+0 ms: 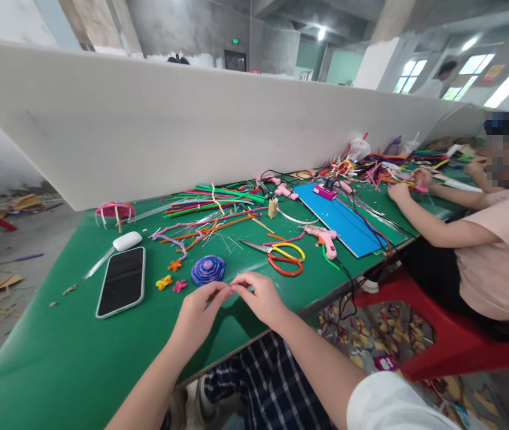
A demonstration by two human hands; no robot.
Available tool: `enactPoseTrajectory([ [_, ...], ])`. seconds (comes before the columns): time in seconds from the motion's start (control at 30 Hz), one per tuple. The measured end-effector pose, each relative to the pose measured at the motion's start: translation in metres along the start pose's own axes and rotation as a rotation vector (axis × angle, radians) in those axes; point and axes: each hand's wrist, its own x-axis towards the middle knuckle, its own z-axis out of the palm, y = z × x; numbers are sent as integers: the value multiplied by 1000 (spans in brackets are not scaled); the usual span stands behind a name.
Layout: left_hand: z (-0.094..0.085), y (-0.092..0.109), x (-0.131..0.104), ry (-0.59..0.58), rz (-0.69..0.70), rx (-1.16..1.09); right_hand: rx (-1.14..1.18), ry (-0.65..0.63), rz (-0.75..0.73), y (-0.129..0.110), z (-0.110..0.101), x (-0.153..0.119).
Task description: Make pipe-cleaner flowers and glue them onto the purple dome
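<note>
My left hand (204,306) and my right hand (256,295) meet fingertip to fingertip above the table's front part. Both are closed in a pinch, and whatever lies between the fingertips is too small or hidden to make out. Just beyond them sits a blue and purple coiled dome (208,270). Left of the dome lie an orange flower (174,265), a yellow flower (163,282) and a pink flower (179,286). Scissors (286,257) with yellow and red handles rest open beyond my right hand. A pink glue gun (323,236) lies to their right.
A phone (122,280) and a white case (127,240) are at left on the green table (70,352). Pipe cleaners (227,200) lie at the back before a white partition (182,125). A blue board (344,221) and cables are at right, near a seated co-worker (491,239).
</note>
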Motion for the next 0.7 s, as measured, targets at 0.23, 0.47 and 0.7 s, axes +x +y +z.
enactPoseTrajectory([
  [0.23, -5, -2, 5, 46, -2, -37, 110, 5, 64, -1, 6, 6],
  [0.47, -4, -5, 11, 74, -127, -459, 140, 59, 98, -4, 10, 10],
  [0.7, -2, -10, 13, 167, -116, -457, 122, 177, 61, 0, 23, 8],
])
